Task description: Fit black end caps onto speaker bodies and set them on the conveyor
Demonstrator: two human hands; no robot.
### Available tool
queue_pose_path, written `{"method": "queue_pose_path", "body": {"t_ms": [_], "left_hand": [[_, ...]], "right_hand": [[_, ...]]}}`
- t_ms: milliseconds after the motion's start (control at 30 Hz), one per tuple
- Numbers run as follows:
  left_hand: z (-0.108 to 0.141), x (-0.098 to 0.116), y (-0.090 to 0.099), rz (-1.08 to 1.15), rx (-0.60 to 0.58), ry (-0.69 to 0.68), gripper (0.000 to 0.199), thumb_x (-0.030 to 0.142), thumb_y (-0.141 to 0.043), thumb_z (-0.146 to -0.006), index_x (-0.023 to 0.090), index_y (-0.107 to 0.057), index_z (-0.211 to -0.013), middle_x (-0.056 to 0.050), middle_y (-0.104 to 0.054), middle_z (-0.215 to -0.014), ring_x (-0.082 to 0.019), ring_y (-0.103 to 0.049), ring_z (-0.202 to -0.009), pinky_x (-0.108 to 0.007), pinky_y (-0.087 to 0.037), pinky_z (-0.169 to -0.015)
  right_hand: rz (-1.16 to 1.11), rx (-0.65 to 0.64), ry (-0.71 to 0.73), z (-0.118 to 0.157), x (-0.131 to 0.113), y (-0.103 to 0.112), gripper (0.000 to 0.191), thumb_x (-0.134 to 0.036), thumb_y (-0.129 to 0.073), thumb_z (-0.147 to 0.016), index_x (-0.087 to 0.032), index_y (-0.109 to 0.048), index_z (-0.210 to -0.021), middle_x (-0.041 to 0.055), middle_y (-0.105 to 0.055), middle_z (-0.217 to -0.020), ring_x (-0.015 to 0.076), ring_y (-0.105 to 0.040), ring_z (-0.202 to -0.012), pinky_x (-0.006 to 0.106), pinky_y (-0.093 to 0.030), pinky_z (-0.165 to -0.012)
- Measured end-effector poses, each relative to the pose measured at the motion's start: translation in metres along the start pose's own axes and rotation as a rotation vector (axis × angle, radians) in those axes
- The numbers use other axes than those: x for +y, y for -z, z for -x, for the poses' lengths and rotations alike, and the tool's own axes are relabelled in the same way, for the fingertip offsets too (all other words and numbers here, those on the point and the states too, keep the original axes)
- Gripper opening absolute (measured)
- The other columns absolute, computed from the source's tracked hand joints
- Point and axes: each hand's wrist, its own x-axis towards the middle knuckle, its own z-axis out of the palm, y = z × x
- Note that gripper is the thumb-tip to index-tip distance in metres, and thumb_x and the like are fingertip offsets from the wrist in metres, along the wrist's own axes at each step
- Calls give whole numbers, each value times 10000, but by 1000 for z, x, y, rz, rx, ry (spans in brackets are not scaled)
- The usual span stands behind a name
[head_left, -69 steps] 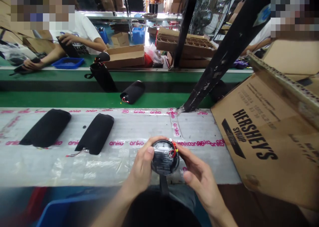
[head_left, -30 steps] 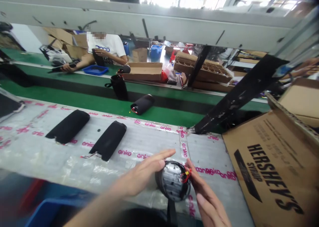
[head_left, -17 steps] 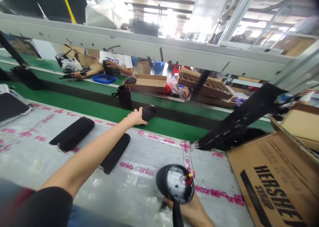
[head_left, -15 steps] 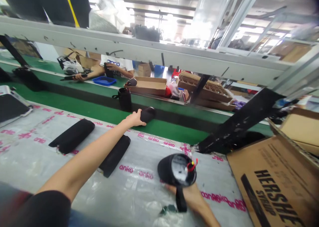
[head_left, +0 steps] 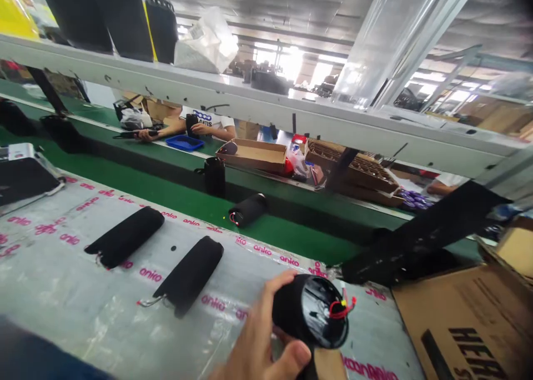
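A black cylindrical housing (head_left: 291, 305) is held over the near bench, its open end turned towards the right. Red and yellow wires stick out of that end, and a dark strap hangs below. My left hand (head_left: 262, 335) wraps round its left side, with the thumb low in front. Under the housing, my right hand (head_left: 328, 364) supports it from below and is mostly hidden. Two black padded pieces with thin wire ends, one farther left (head_left: 127, 235) and one nearer (head_left: 191, 274), lie on the bench to the left.
On the green conveyor (head_left: 291, 233) beyond lie a black cylinder with wires (head_left: 249, 209) and an upright one (head_left: 214, 175). A Hershey's carton (head_left: 453, 313) stands at the right, beside a slanted black post (head_left: 428, 230). Across the belt, a co-worker's hands (head_left: 145, 134) hold dark items.
My left hand has let go of the black cylinder on the conveyor, come back, and closed round the housing in my right hand. The view has shifted slightly.
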Motion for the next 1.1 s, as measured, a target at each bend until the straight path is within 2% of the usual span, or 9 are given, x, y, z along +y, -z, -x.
{"method": "queue_pose_path", "body": {"t_ms": [67,133,267,400,533,633,767,933,1100], "left_hand": [[16,-13,-20,112,106,81,758,728,-596,-996,245,-490,-1571,-166,-546,-1636,-394,-533,-1506,-538,-428,-1258],[19,-22,-30,153,176,177,616,664,-553,-1048,236,-543,-1491,-160,-596,-1567,-368,-565,-1460,-523,-439,-1233],[11,-24,-27,125,187,236,473,578,-509,-1093,237,-571,-1416,-131,-641,-1470,-321,-615,-1365,-475,-468,-1181],[8,-23,-25,85,153,244,461,553,-472,-1112,238,-558,-1439,-125,-650,-1443,-305,-627,-1331,-449,-484,-1145],[12,-27,-33,62,209,195,465,527,-438,-1131,231,-544,-1473,-132,-587,-1531,-307,-544,-1444,-462,-415,-1229],[19,-30,-37,85,213,130,424,509,-462,-1125,247,-540,-1449,-126,-586,-1523,-311,-556,-1428,-479,-435,-1212],[27,-29,-39,162,232,94,353,513,-503,-1105,280,-557,-1364,-110,-604,-1502,-313,-581,-1395,-483,-497,-1153],[14,-23,-35,106,317,190,286,482,-480,-1126,242,-631,-1157,-110,-721,-1308,-289,-670,-1261,-448,-530,-1077],[-6,-16,-24,-28,221,208,364,505,-420,-1146,238,-651,-1232,-113,-753,-1323,-277,-705,-1233,-427,-530,-1062]], "right_hand": [[-21,38,-12,17,12,-14,422,-592,-857,-805,-258,-860,-1065,107,-868,-957,368,-828,-905,493,-705,-863],[-34,69,-15,27,20,-20,496,-598,-831,-837,-223,-834,-1161,136,-862,-1075,380,-822,-983,498,-692,-905],[-173,33,-33,41,18,-9,645,-525,-909,-778,-223,-775,-1332,142,-792,-1361,403,-742,-1282,512,-609,-1097],[-495,220,8,55,0,0,683,-581,-759,-921,-284,-645,-1526,113,-575,-1661,376,-516,-1557,577,-450,-1264],[-383,441,-28,61,-20,-18,516,-526,-739,-983,-222,-742,-1399,152,-691,-1536,384,-637,-1446,567,-514,-1208],[-334,526,-79,66,-31,-34,486,-526,-757,-985,-216,-759,-1360,135,-724,-1497,370,-653,-1432,518,-539,-1195],[-490,478,-89,77,-35,-39,462,-522,-745,-997,-266,-751,-1381,118,-664,-1572,376,-593,-1496,532,-535,-1209],[-483,435,-131,77,-29,-27,505,-476,-807,-953,-224,-760,-1388,163,-685,-1535,409,-623,-1459,567,-541,-1200],[-396,438,-109,65,-33,-22,550,-444,-819,-949,-230,-714,-1445,157,-660,-1563,378,-638,-1451,534,-563,-1185]]}}
